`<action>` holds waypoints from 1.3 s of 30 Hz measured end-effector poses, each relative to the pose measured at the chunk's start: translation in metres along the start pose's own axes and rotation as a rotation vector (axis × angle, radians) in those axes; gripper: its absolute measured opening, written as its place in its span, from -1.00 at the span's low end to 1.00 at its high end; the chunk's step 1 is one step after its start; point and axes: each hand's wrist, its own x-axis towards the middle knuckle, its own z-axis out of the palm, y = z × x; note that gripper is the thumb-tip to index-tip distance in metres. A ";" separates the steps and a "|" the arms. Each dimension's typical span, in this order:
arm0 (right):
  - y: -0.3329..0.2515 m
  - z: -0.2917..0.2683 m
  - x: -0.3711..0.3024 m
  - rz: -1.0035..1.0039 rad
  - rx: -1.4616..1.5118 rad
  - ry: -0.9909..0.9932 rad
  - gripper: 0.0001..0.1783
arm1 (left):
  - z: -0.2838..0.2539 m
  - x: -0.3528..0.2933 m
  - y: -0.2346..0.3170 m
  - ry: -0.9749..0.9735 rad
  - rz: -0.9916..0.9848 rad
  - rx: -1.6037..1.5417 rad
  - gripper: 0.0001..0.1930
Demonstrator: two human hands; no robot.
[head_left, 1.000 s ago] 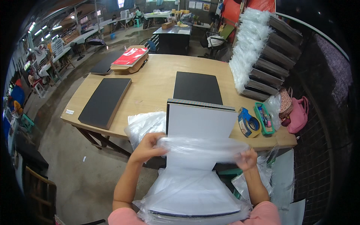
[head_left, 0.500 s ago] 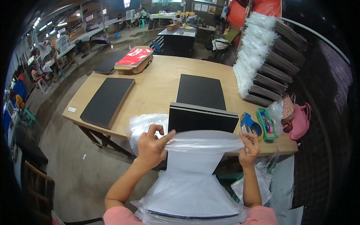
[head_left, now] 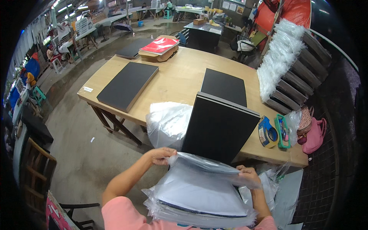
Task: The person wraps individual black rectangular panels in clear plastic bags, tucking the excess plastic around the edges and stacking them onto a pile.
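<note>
My left hand point(head_left: 163, 155) is closed on the left corner of a clear plastic bag point(head_left: 209, 165), and my right hand point(head_left: 250, 176) grips its right side. The bag's edge stretches between them, just in front of a black rectangular panel point(head_left: 222, 128). That panel stands tilted against the table's near edge, its lower end hidden behind the plastic. Closer to my body, more clear plastic with a white sheet point(head_left: 203, 189) inside lies over my lap. A second black panel point(head_left: 224, 86) lies flat on the table behind the upright one.
On the wooden table point(head_left: 176, 76) are a thick black slab point(head_left: 128, 86), a red packet point(head_left: 159, 45), crumpled plastic point(head_left: 168, 122), a blue tape dispenser point(head_left: 267, 132) and a green basket point(head_left: 283, 131). Plastic-wrapped panels point(head_left: 283, 57) are stacked at the right, near a pink bag point(head_left: 315, 136).
Both hands have come down toward my body, drawing the plastic edge lower. More of the upright black panel's face now shows. The view has shifted, moving the table up and right.
</note>
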 end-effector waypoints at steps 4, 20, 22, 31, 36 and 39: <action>0.069 0.004 0.017 0.196 0.009 0.121 -0.82 | -0.077 0.031 -0.092 0.181 -0.074 -0.226 -0.80; 0.027 -0.006 0.060 0.090 -1.115 0.002 -0.67 | -0.005 -0.042 0.100 1.471 1.219 1.357 -0.67; -0.047 0.035 0.061 0.025 -1.109 -0.146 -0.66 | -0.020 -0.040 0.112 1.395 1.112 1.378 -0.72; -0.131 0.229 0.232 -1.041 -0.813 -0.147 -0.73 | 0.046 -0.025 0.147 1.374 1.190 1.592 -0.94; -0.126 0.256 0.304 -0.624 -0.720 -0.077 -0.90 | 0.034 -0.008 0.145 0.798 1.442 0.848 -0.76; -0.122 0.253 0.303 -0.693 -0.631 0.036 -0.96 | 0.023 -0.017 0.140 0.775 1.156 0.631 -0.55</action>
